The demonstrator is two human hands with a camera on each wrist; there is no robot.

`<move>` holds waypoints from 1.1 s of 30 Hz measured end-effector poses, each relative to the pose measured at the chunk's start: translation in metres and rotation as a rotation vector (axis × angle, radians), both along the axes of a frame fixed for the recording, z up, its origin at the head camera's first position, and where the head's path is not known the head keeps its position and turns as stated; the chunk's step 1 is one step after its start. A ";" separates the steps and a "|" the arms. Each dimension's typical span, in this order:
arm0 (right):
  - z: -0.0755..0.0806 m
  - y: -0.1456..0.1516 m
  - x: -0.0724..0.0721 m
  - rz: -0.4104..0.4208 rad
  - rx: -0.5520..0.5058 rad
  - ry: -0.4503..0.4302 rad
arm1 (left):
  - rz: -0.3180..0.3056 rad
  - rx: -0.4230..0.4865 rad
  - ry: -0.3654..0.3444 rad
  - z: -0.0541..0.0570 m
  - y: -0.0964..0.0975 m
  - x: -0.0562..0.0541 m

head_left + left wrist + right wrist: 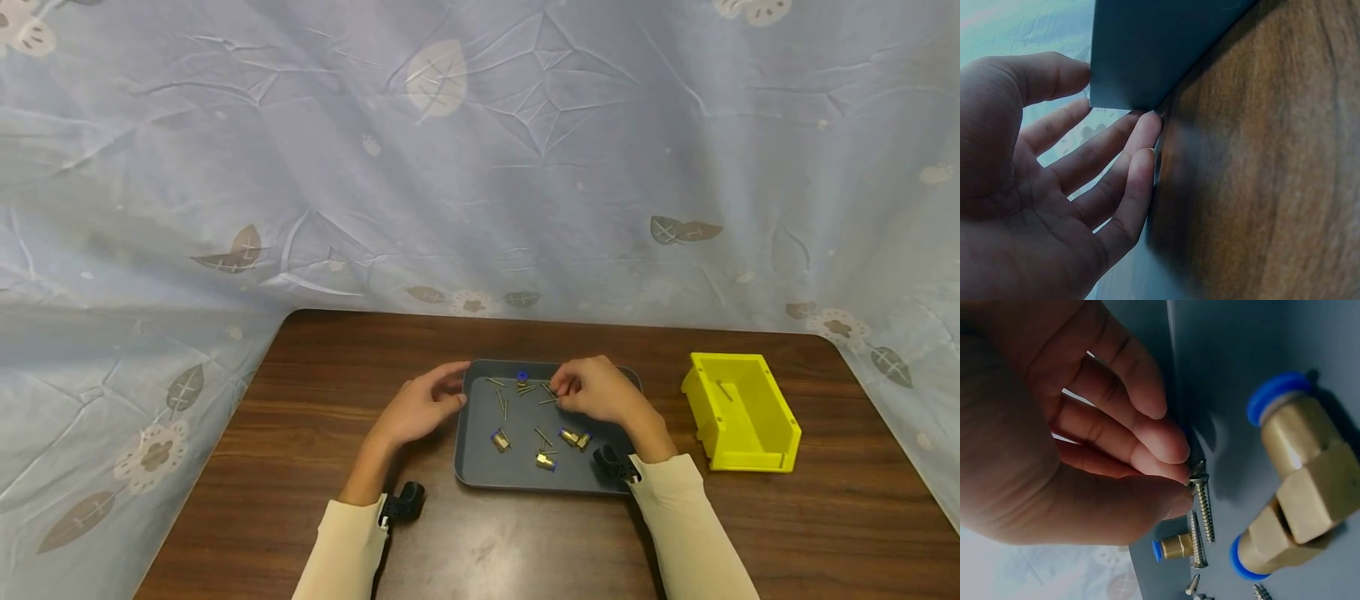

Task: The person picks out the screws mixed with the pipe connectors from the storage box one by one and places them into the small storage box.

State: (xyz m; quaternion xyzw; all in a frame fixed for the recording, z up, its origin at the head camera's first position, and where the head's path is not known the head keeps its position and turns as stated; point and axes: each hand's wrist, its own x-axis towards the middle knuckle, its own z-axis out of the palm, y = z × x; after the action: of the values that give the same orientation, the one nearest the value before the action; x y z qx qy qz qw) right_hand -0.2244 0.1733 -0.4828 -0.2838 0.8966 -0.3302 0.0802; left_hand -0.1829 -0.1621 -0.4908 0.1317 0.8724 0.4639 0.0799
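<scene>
A grey tray [513, 477] lies on the table, holding loose screws [500, 400] and several brass fittings [546, 461] with blue collars. At its left side is my left hand [420, 404], fingers loosely spread. In the left wrist view the thumb and fingertips touch the tray's outer wall [1141, 50]. My right hand [596, 392] reaches over the tray's far right part. Its thumb and fingertips pinch a screw [1204, 509] by the head. Another screw [1197, 540] lies just beyond, beside a small fitting [1177, 546]. Two larger fittings [1291, 434] lie close to this hand.
A yellow bin [776, 458] stands on the table to the right of the tray, with a screw [724, 391] inside. Patterned cloth [480, 167] hangs behind the wooden table [322, 417]. Black wrist cameras [405, 502] sit on both wrists.
</scene>
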 end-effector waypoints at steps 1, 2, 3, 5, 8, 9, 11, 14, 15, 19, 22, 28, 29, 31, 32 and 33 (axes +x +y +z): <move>-0.001 0.000 0.000 -0.002 0.004 0.002 | 0.000 0.002 -0.001 0.000 0.000 0.000; -0.001 0.000 0.000 -0.003 0.008 0.004 | 0.000 0.003 -0.001 0.000 0.000 0.000; -0.002 0.000 0.000 -0.004 0.013 0.004 | 0.000 0.004 -0.001 -0.001 0.000 0.000; -0.003 0.000 0.000 -0.001 0.021 0.002 | -0.001 0.007 0.000 -0.001 0.000 -0.001; -0.003 -0.001 0.001 0.007 0.030 -0.008 | -0.003 0.006 0.001 -0.001 0.000 -0.001; -0.003 -0.001 0.001 0.010 0.032 -0.013 | -0.003 0.006 0.001 -0.002 0.000 -0.001; -0.004 -0.002 0.001 0.014 0.035 -0.022 | -0.002 0.002 0.002 -0.002 0.000 -0.001; -0.005 -0.003 0.001 0.016 0.044 -0.038 | -0.001 -0.003 0.002 -0.002 0.000 -0.001; -0.006 -0.003 0.001 0.016 0.048 -0.043 | 0.001 -0.005 0.002 -0.002 0.000 -0.001; -0.005 -0.002 0.001 0.020 0.059 -0.060 | 0.005 -0.006 0.002 -0.002 0.000 -0.001; -0.005 -0.002 0.001 0.019 0.065 -0.079 | 0.006 -0.005 0.006 -0.001 0.000 -0.001; -0.005 0.000 0.002 0.026 0.070 -0.108 | 0.005 -0.004 0.004 -0.001 0.000 -0.001; -0.006 0.000 0.001 0.028 0.070 -0.111 | 0.005 -0.004 0.002 -0.001 0.000 -0.001; -0.006 0.000 0.001 0.032 0.072 -0.116 | 0.004 -0.003 0.001 -0.002 -0.001 -0.001; -0.006 0.000 0.001 0.033 0.073 -0.120 | 0.003 -0.003 0.001 -0.002 -0.001 -0.001; -0.006 0.001 0.001 0.032 0.075 -0.125 | 0.002 -0.004 0.002 -0.003 -0.001 -0.001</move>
State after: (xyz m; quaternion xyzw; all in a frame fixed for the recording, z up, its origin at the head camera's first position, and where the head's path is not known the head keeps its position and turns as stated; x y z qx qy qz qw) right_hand -0.2230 0.1740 -0.4884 -0.2736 0.8971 -0.3121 0.1517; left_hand -0.1838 -0.1628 -0.4934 0.1310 0.8735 0.4622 0.0789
